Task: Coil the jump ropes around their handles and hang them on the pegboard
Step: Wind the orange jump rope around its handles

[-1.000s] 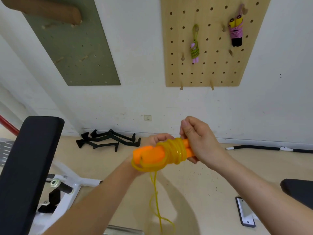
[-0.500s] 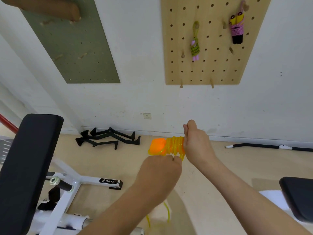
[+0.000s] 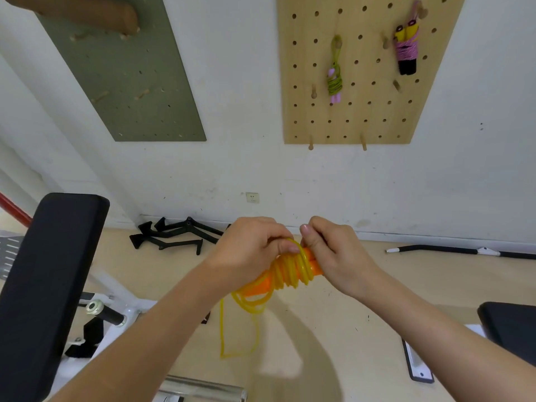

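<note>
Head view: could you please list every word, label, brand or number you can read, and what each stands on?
No text can be read in this view.
The orange handles and the wooden pegboard show no print.
Any marking on the wall socket is too small to read.

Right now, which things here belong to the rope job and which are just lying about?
Job: yellow rope, orange handles, left hand, right hand, wooden pegboard, hung green rope, hung pink rope.
Lying about: black bench, black floor handles, green board, black bar by the wall.
</note>
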